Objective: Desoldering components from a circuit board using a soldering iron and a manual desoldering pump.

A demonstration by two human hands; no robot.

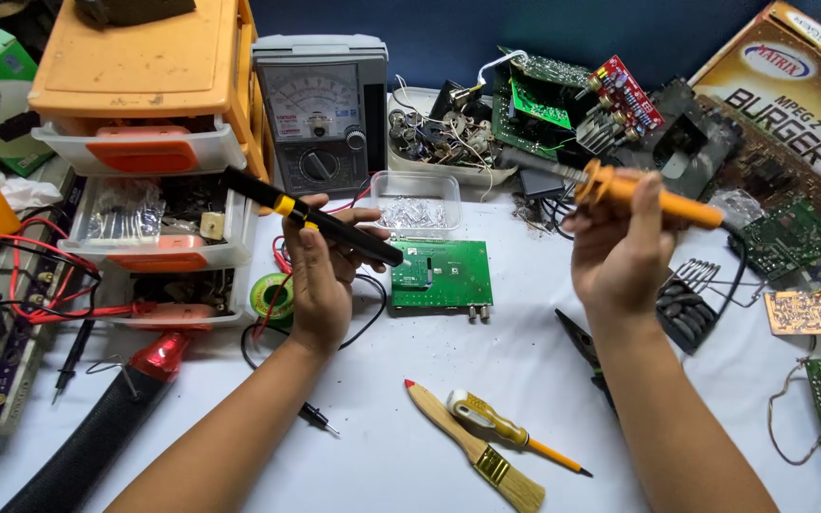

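Left hand (320, 271): raised above the white work surface (401, 351), fingers wrapped tight around a black desoldering pump (311, 217)
Desoldering pump: slim black barrel with a yellow band, tilted, upper end toward the orange drawer unit (144, 104), lower tip pointing down at the green circuit board (441, 274)
Right hand (624, 252): lifted well apart from the left, fingers clenched on the handle of an orange soldering iron (643, 195)
Soldering iron: held nearly level, metal tip aimed left and slightly up, black cord trailing off to the right
Green circuit board: flat on the white surface between the two hands, just below a clear plastic box (417, 201) of small parts
Analog multimeter (320, 114): grey, propped upright behind the left hand, beside the drawer unit
Solder spool (271, 294): green, lying just left of the left wrist, near the lowest drawer
Paintbrush (475, 448): wooden handle, lying diagonally in the foreground between the forearms
Screwdriver (505, 432): yellow and white handle, crossing just beside the paintbrush
Pliers (577, 340): dark, partly hidden behind the right forearm
Scrap boards (572, 95): heaped at the rear, green and red, with loose wires
Cardboard box (791, 85): leaning at the right rear corner
Test leads (40, 266): red and black, draped at the left over the drawers
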